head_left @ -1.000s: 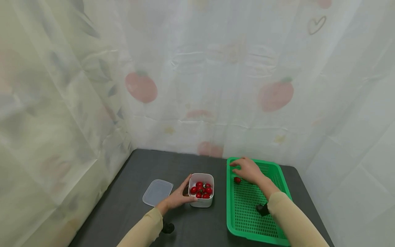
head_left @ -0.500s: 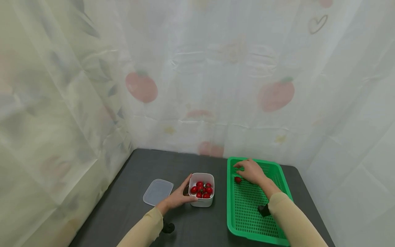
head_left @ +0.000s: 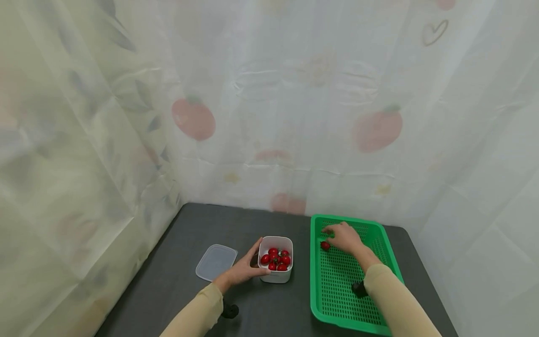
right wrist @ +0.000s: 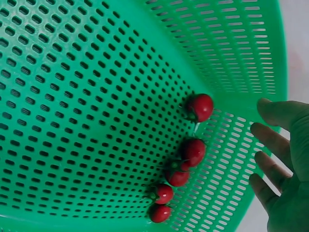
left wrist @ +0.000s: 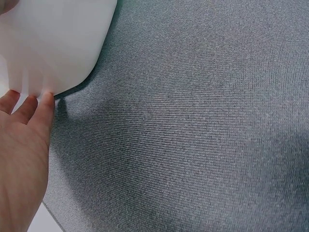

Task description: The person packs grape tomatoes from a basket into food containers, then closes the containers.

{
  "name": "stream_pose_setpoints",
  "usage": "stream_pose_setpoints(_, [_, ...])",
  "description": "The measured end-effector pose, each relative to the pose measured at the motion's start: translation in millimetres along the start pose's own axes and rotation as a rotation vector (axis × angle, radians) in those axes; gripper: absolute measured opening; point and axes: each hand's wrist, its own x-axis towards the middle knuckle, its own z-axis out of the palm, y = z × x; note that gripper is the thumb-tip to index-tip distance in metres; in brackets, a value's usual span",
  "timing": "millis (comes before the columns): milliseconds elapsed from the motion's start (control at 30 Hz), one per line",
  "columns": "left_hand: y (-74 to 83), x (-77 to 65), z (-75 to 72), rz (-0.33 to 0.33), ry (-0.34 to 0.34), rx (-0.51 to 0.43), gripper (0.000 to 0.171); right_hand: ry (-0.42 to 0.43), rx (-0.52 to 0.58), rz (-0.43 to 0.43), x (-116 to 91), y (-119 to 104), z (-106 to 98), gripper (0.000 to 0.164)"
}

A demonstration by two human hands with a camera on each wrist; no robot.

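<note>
My left hand [head_left: 242, 270] grips a white square plastic container [head_left: 275, 277], thumb on its near side and fingers around its left side. Inside lie several red cherry tomatoes [head_left: 273, 252]. The left wrist view shows the fingertips against the container's wall [left wrist: 53, 43]. Over the far end of a green perforated basket [head_left: 322, 311] hovers my right hand [head_left: 346, 238], fingers spread and loosely bent around nothing. In the right wrist view, several cherry tomatoes [right wrist: 194, 152] line the basket's end wall below the hand [right wrist: 289, 159]. The head view shows one tomato [head_left: 325, 245]; the hand hides others.
A translucent lid [head_left: 216, 262] lies flat on the dark grey table [head_left: 248, 224], left of the container. Printed plastic curtains [head_left: 269, 117] hang behind the table and at both sides. The basket's raised rim [head_left: 312, 267] stands right of the container.
My right hand has shifted slightly right and towards me over the basket, its fingers still without a tomato. My left hand and the container have stayed in place.
</note>
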Motion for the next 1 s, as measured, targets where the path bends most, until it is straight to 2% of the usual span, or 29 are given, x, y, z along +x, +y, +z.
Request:
stream_pose_setpoints(500, [-0.9,-0.9,0.8,-0.021,0.017,0.032,0.104,-0.075,-0.077,0.043,-1.1,9.2,22.2,0.033])
stream_pose_setpoints(767, [-1.4,-2.0,1.1,-0.014,0.026,0.028,0.104,-0.157,-0.128,0.048,-0.9,4.8,32.4,0.038])
stream_pose_setpoints(1000, [0.1,-2.5,1.4,-0.01,0.023,0.025,0.104,-0.185,-0.143,0.072,-1.9,0.1,35.3,0.041])
